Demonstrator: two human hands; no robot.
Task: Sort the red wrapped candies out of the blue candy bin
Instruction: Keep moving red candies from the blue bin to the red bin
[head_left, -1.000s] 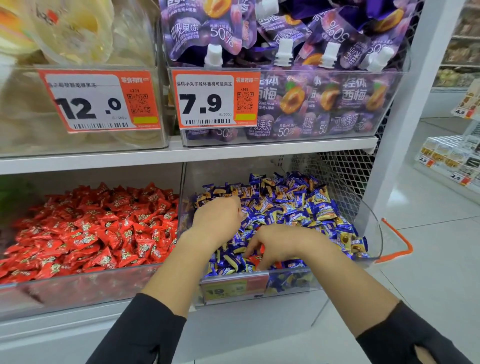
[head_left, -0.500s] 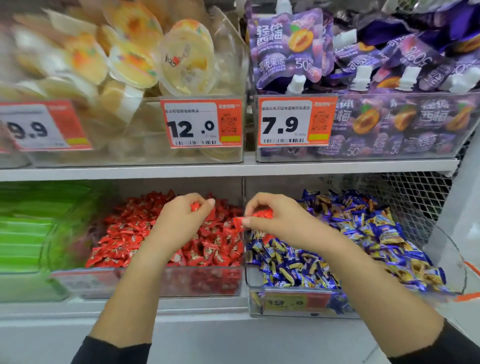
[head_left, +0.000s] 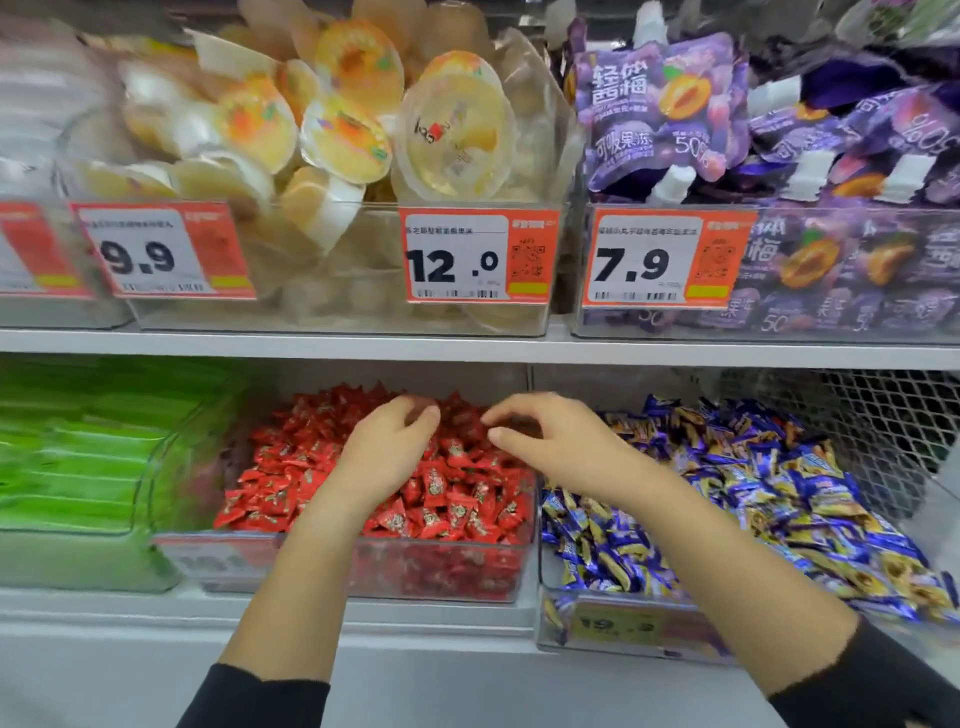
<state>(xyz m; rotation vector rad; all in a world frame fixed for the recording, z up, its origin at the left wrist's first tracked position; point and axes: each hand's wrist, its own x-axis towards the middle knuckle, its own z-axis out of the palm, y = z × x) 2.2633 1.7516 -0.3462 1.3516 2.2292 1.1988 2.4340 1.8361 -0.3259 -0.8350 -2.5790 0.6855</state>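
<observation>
Red wrapped candies (head_left: 447, 493), crinkly and glossy, heap beneath both hands.

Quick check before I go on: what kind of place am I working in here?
Most likely a snack or candy shop. Clear bins sit on white shelving, with orange price tags clipped to their fronts. Red wrapped candies and blue wrapped candies lie loose in neighbouring bins, with purple jelly pouches stocked above.

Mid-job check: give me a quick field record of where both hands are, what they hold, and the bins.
left hand: over red candy bin, fingers curled, hold unclear
right hand: over the same bin's right side, fingers loosely open, nothing clearly held
blue candy bin: right of red bin, no red wrappers visible
green packs: left of red bin
</observation>
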